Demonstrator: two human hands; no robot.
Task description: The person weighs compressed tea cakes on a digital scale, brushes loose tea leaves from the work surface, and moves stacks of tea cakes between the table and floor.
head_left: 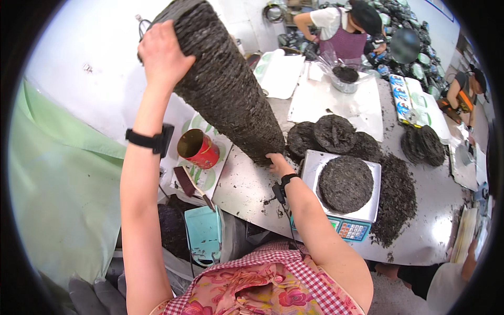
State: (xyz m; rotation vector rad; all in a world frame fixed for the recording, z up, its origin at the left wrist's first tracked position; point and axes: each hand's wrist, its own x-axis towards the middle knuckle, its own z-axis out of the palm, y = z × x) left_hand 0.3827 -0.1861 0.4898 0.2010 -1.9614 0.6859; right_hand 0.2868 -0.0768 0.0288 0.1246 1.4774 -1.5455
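A tall, tilted stack of dark round cakes, apparently dried seaweed [226,79], leans from the upper left down to the table. My left hand [164,55] is closed over the upper end, its thumb along the near side. At the lower end my right hand [277,164] grips the edge; some of its fingers are hidden. Just right of that hand, one flat round cake [345,184] lies on the metal pan of a digital scale [374,210]. Behind the scale are several more dark cakes [335,133].
Loose dark shreds [394,202] are heaped right of the scale. A red can [198,149] and a brush [191,185] stand left on the table [241,191]. Below is a light-blue dustpan [203,233]. Across the table a person [341,37] works beside a bagged bowl [344,81].
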